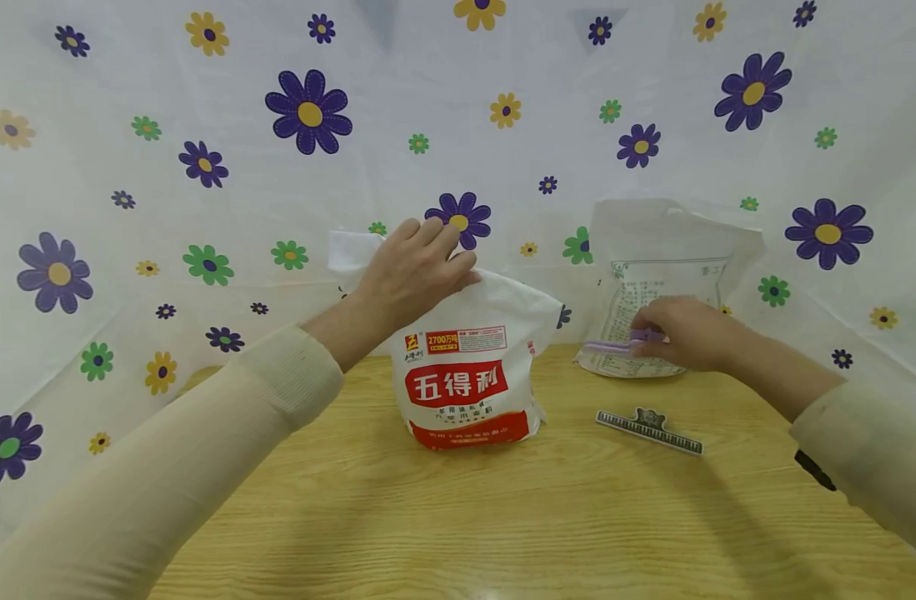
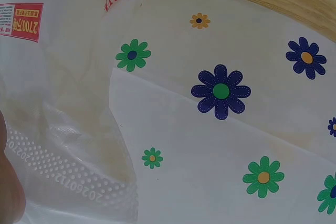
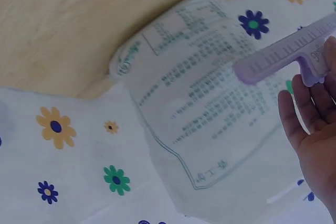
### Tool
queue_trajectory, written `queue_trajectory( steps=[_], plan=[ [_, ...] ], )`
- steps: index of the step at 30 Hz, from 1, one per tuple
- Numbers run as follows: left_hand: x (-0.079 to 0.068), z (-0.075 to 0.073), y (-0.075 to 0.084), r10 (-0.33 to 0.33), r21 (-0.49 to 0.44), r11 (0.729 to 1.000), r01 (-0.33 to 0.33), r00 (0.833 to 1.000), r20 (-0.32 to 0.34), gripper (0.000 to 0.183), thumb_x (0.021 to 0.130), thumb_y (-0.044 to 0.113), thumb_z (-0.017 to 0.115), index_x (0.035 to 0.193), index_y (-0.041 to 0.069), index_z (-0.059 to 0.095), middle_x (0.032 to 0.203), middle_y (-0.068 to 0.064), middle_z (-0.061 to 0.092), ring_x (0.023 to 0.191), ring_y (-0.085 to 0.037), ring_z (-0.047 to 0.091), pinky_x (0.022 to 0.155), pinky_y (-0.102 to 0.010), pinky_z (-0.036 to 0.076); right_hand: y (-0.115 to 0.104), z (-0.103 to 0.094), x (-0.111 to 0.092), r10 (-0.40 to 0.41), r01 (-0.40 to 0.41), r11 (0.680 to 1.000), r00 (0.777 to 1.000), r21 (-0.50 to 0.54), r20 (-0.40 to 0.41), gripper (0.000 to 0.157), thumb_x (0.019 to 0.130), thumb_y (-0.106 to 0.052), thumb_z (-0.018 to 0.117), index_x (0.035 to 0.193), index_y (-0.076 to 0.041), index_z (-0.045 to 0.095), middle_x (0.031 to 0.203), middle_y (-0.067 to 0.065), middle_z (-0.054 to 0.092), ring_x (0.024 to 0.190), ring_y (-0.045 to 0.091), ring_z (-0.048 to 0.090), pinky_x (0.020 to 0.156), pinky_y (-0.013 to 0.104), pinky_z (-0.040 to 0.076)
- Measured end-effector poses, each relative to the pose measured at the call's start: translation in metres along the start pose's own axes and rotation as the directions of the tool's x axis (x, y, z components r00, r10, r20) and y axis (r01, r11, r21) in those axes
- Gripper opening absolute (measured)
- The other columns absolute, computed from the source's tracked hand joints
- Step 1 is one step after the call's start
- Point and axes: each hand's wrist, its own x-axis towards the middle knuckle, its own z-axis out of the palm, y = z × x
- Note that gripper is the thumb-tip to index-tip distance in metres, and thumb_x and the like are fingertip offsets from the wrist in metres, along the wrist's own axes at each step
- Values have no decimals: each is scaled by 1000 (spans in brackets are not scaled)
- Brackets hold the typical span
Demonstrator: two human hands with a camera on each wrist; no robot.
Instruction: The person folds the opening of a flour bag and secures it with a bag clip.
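A white flour bag (image 1: 458,354) with red printing stands upright on the wooden table (image 1: 427,517). My left hand (image 1: 420,271) grips its top edge, the fingers curled over the folded plastic. In the left wrist view the bag's dotted top seam (image 2: 68,169) slants down, with part of the hand at the left edge. My right hand (image 1: 683,329) pinches a purple bag clip (image 3: 278,59) with ruler-like marks by its handle. This clip is held out in front of a second, paler bag (image 1: 668,250) with green print.
A black-and-white ruler-style clip (image 1: 650,429) with a bear-shaped handle lies on the table below my right hand. Behind everything hangs a white cloth (image 1: 240,67) printed with purple, yellow and green flowers, reaching down to the table's back edge.
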Motion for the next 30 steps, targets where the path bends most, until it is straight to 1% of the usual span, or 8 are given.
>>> queue_trajectory(
  steps=[5,10,12,15,21,24,26,30],
  plan=[
    [1,0,0,1,-1,1000,-1,1000,1,34,103,42,50,100,13,66,90,-7,61,80,-23,53,70,-31,44,-7,-18,6,21,-22,1000,994,-8,-108,22,90,-21,75,101,-4,68,94,7,71,87,25,67,79,46,56],
    [0,0,0,-7,-1,1000,7,1000,8,33,102,42,53,99,13,66,90,-8,61,80,-24,52,70,-32,44,-10,-26,12,-28,25,1000,979,-16,-200,20,87,-18,78,95,-3,68,89,9,73,78,23,65,72,41,55],
    [0,-1,0,-8,-1,1000,8,1000,6,33,102,43,52,100,13,66,90,-8,61,80,-24,52,69,-32,43,-10,-27,14,-45,45,999,971,-4,-236,18,86,-17,79,90,-3,68,85,8,73,73,20,62,68,38,53],
    [0,-1,0,-5,-3,1000,5,1000,5,33,102,43,52,100,13,66,90,-8,61,80,-23,52,69,-32,43,-11,-28,17,-44,56,998,958,37,-282,13,84,-14,80,85,-6,70,79,5,73,71,18,59,69,36,47],
    [0,0,-3,-13,-4,1000,13,1000,6,33,101,44,53,100,13,66,92,-8,60,81,-23,52,70,-32,43,-22,-29,29,-12,51,991,956,125,-293,9,86,-15,79,86,-8,73,80,3,73,77,21,56,76,39,41],
    [0,-1,-3,-17,-5,1000,17,1000,4,33,101,44,55,101,13,66,94,-9,61,82,-24,52,70,-33,43,-28,-28,37,-21,64,988,956,138,-293,8,86,-14,78,85,-8,73,80,5,74,77,24,55,81,42,37],
    [0,-1,-2,-16,-7,1000,16,1000,7,33,101,44,54,102,13,66,96,-9,62,82,-24,52,70,-33,43,-31,-26,42,-6,52,987,957,152,-291,7,85,-13,79,84,-8,73,79,4,73,79,24,54,84,42,35],
    [1,-2,-2,-16,-8,1000,16,1000,9,33,101,44,53,102,13,66,95,-9,62,83,-24,52,71,-32,43,-37,-22,51,4,43,988,955,151,-296,7,84,-12,80,83,-8,73,78,4,73,80,25,53,85,43,36]
  ],
)
